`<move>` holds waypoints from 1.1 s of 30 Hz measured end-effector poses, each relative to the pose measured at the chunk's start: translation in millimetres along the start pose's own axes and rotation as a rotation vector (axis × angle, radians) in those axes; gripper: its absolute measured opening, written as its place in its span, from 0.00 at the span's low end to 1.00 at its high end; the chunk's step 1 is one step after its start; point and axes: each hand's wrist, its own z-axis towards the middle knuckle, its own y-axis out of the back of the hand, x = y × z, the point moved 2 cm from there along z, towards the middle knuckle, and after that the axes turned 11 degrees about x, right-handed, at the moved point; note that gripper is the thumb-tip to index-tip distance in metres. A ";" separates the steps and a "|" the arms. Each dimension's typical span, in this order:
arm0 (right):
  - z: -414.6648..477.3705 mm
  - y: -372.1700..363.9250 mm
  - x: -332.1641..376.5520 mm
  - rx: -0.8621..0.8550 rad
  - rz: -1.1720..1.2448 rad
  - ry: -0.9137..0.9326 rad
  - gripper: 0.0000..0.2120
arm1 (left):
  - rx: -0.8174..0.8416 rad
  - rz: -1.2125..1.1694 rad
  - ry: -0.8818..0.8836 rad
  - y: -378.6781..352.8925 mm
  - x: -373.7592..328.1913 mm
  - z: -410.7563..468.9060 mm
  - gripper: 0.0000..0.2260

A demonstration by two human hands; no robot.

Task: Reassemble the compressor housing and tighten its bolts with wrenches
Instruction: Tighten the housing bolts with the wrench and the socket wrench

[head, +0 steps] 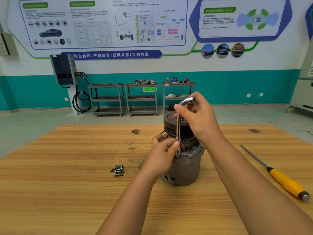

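Where the compressor (184, 168) sits: upright on the wooden tabletop (67, 192), a little right of centre, its grey housing below and a black grooved pulley (170, 123) on top.
Wrench: a chrome L-shaped socket wrench (177, 128) stands nearly vertical, with its lower socket end down on the housing's flange at the near left side.
Right hand: the right hand (199, 119) grips the wrench at its upper bend, thumb pressed against the shaft and fingers curled behind the short socket arm.
Left hand: the left hand (161, 156) pinches the lower shaft just above the socket, thumb in front; the fingers curl round the shaft, against the housing's upper rim.
Flange bolt: one hex bolt head (190, 152) shows on the flange just right of the wrench's tip.
Loose bolts: a small cluster of bolts (118, 170) lies on the tabletop to the left of the compressor, apart from it.
Other tool: a yellow-handled tool (286, 182) with a thin dark shaft lies diagonally at the right, well apart from the compressor.
Background: three grey trolleys (108, 99) stand against a teal-and-white wall, beside a wall-mounted charger (63, 69).
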 end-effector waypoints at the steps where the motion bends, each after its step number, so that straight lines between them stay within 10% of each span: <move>1: -0.4 -1.2 0.5 -0.014 -0.009 -0.004 0.10 | 0.000 -0.002 -0.001 -0.2 0.2 0.1 0.10; 11: -0.5 28.5 32.7 -0.174 0.282 0.012 0.03 | 0.056 0.020 -0.019 2.4 9.1 -0.7 0.04; 24: -113.5 53.1 -63.4 -0.054 -0.680 -0.152 0.12 | 0.032 0.032 -0.164 5.7 28.3 -9.1 0.24; 33: -126.4 27.6 -101.3 0.104 -0.465 -0.499 0.20 | -0.082 -0.092 -0.057 6.9 63.1 0.6 0.46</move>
